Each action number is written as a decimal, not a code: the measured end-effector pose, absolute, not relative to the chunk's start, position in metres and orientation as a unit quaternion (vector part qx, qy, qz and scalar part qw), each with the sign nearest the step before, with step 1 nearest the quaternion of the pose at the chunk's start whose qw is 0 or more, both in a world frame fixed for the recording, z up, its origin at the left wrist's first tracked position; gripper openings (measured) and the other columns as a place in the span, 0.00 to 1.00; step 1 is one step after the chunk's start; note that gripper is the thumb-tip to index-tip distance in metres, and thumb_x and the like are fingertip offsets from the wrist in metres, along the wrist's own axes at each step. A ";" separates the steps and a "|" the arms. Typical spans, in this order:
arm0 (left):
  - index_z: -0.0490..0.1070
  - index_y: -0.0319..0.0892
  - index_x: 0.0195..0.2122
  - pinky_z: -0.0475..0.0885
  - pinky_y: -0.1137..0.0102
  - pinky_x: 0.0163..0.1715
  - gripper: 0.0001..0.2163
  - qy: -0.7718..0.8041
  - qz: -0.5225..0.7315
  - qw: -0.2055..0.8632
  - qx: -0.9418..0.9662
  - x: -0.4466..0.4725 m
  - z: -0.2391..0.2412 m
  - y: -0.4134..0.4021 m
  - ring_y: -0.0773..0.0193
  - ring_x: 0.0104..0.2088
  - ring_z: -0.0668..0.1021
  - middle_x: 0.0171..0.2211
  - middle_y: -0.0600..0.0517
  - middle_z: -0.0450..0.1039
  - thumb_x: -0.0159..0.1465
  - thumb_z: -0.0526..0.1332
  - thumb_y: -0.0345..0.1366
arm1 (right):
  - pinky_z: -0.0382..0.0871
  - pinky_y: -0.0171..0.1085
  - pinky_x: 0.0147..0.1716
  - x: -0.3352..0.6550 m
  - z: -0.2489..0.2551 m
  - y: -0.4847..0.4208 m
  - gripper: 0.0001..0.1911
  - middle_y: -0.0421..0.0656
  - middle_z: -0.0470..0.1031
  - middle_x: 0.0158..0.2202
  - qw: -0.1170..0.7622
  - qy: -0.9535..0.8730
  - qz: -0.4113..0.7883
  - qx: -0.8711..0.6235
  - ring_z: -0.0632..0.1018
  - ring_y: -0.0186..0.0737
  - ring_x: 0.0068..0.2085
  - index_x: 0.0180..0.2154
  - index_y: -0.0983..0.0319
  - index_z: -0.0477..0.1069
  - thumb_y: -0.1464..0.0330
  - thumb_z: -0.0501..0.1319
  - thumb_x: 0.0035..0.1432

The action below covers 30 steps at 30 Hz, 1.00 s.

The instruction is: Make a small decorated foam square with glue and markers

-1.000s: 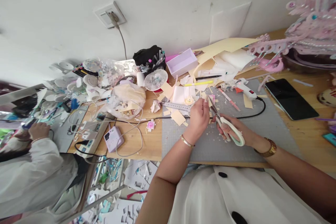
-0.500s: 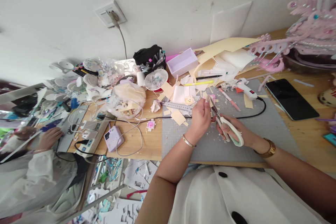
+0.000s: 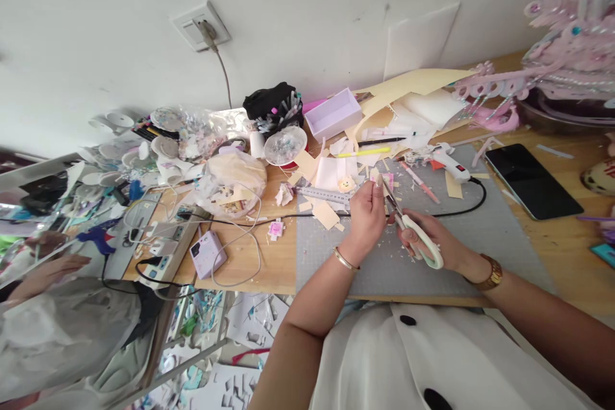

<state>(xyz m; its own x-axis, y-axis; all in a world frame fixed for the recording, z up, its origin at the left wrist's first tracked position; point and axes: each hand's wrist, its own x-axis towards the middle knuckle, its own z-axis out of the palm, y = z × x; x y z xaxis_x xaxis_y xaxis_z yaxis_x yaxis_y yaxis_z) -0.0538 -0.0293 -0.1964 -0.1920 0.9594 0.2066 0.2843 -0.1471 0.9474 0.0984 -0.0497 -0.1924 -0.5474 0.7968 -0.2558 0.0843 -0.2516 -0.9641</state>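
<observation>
My left hand (image 3: 366,213) pinches a small cream scrap of paper (image 3: 375,175) above the grey cutting mat (image 3: 480,237). Just right of it, my right hand (image 3: 427,238) grips pale green-handled scissors (image 3: 414,232), blades pointing up at the scrap. Both hands hover over the mat's middle, among tiny paper offcuts. A metal ruler (image 3: 323,194) lies just left of my left hand.
A white glue gun (image 3: 448,163) with a black cord, a dark tablet (image 3: 532,180) and a pink ornament (image 3: 552,64) lie right. A lilac box (image 3: 333,113), paper sheets, bags and a power strip (image 3: 166,250) crowd the left. Another person's hand (image 3: 45,272) is at far left.
My hands have stayed almost in place, the scissors shifting slightly at the scrap. The other person's hand at far left has moved down and left, leaving a blue tool on their table.
</observation>
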 end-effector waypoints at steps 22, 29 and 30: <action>0.52 0.45 0.25 0.54 0.70 0.26 0.26 0.560 0.534 0.384 0.504 -0.051 -0.202 -0.028 0.68 0.24 0.58 0.22 0.58 0.53 0.70 0.47 0.61 | 0.63 0.32 0.14 0.098 -0.193 -0.054 0.28 0.32 0.65 0.20 0.258 -0.515 0.688 -0.442 0.66 0.29 0.16 0.35 0.59 0.66 0.46 0.70 0.47; 0.53 0.45 0.24 0.54 0.71 0.25 0.26 0.547 0.538 0.422 0.483 -0.051 -0.201 -0.029 0.69 0.23 0.57 0.21 0.59 0.52 0.68 0.49 0.62 | 0.65 0.33 0.16 0.099 -0.201 -0.054 0.24 0.33 0.67 0.22 0.262 -0.541 0.670 -0.435 0.69 0.30 0.18 0.38 0.59 0.68 0.50 0.70 0.50; 0.53 0.45 0.24 0.54 0.71 0.25 0.26 0.544 0.537 0.427 0.483 -0.051 -0.199 -0.030 0.69 0.23 0.57 0.21 0.59 0.52 0.68 0.50 0.62 | 0.65 0.33 0.16 0.099 -0.201 -0.053 0.24 0.33 0.67 0.22 0.263 -0.547 0.667 -0.432 0.69 0.31 0.18 0.37 0.60 0.67 0.49 0.70 0.50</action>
